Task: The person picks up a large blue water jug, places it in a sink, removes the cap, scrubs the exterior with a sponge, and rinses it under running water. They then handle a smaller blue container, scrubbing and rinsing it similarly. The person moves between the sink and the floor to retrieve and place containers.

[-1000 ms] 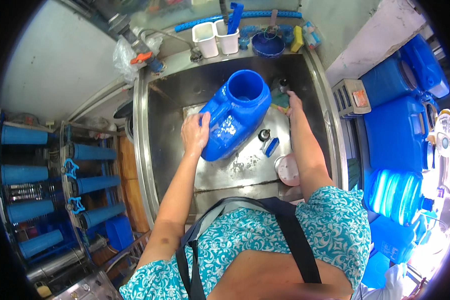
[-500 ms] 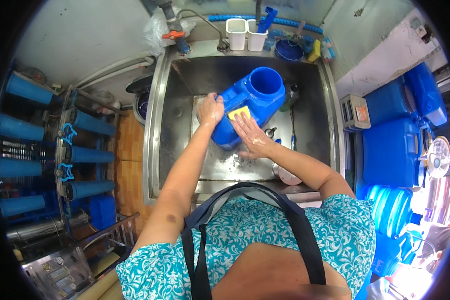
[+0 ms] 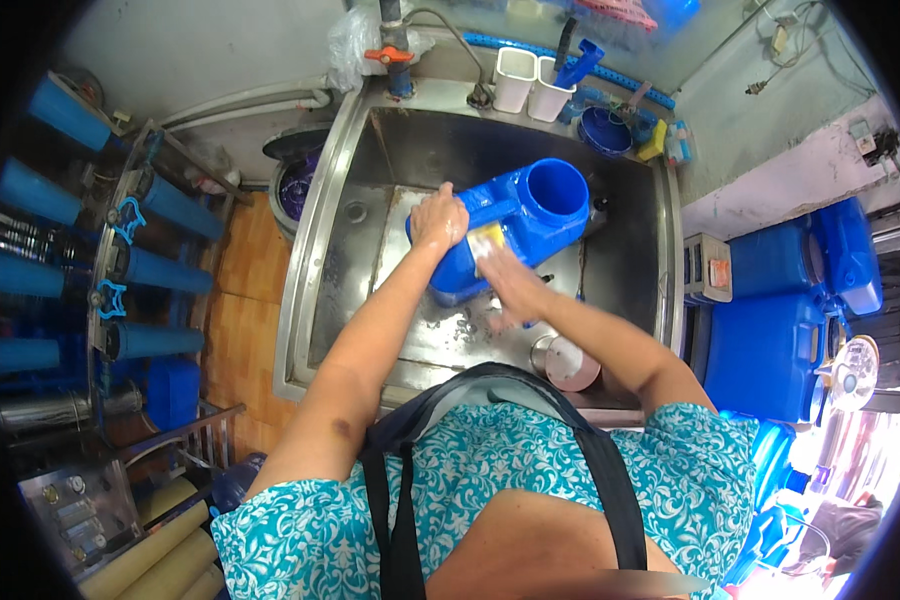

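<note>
A wide-mouthed blue plastic jug (image 3: pixel 460 277) lies tilted in the metal sink (image 3: pixel 395 355), its round opening toward the far right. My left hand (image 3: pixel 440 219), wet with suds, grips the jug's left end near the handle. Against the jug's upper side, my right hand (image 3: pixel 513 284) presses a yellow sponge (image 3: pixel 489 238); this hand is smeared by motion. The fingers partly cover the sponge. Below my right forearm stands a round metal container with a pinkish top (image 3: pixel 572 364).
White plastic holders (image 3: pixel 514 78), a blue bowl (image 3: pixel 605 131) and another yellow sponge (image 3: pixel 653 141) line the far ledge. An orange-handled valve (image 3: pixel 388 55) rises at the far left. Blue filter housings (image 3: pixel 160 268) stand left; large blue containers (image 3: pixel 765 350) are stacked right.
My view has shifted, so the sink appears turned slightly. My right hand and the sponge have moved a little along the jug's side. The left hand keeps its hold on the jug.
</note>
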`<state>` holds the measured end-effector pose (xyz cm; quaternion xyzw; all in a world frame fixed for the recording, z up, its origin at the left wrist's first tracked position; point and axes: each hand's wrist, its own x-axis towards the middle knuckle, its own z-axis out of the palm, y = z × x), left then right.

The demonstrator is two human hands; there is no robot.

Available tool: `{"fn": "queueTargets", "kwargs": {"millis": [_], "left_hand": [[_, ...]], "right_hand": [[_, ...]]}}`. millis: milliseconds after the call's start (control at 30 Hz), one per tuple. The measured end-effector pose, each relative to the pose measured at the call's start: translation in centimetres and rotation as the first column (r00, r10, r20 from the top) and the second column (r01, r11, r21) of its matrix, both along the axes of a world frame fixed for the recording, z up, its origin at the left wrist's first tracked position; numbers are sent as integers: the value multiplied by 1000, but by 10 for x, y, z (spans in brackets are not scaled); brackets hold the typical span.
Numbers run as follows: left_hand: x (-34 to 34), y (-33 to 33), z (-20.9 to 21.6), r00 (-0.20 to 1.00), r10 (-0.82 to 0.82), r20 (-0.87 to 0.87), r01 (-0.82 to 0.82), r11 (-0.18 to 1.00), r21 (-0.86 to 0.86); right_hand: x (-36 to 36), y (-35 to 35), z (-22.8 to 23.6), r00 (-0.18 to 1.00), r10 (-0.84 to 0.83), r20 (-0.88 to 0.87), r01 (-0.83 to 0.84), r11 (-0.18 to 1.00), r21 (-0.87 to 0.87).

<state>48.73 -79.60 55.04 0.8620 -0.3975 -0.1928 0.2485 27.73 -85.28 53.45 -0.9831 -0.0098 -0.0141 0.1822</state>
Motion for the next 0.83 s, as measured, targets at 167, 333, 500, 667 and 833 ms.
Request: {"fn": "queueTargets", "kwargs": {"millis": [167, 333, 500, 667, 833], "left_hand": [[0, 5, 3, 998, 49, -30, -49, 999, 23], [1, 2, -1, 999, 51, -12, -52, 998, -48], [5, 5, -8, 1000, -7, -15, 7, 998, -59], [4, 3, -6, 999, 28, -19, -29, 995, -98], [-1, 6, -5, 1000, -12, -12, 11, 998, -67]], "right_hand": [[86, -41, 5, 965, 54, -257, -31, 995, 95], [35, 37, -3, 911, -383, 155, 403, 745, -532], [90, -27, 13, 807, -241, -539, 201, 971, -132], [37, 10, 6, 942, -277, -188, 178, 890, -419], [56, 6, 27, 804, -348, -481, 146, 901, -408]]}}
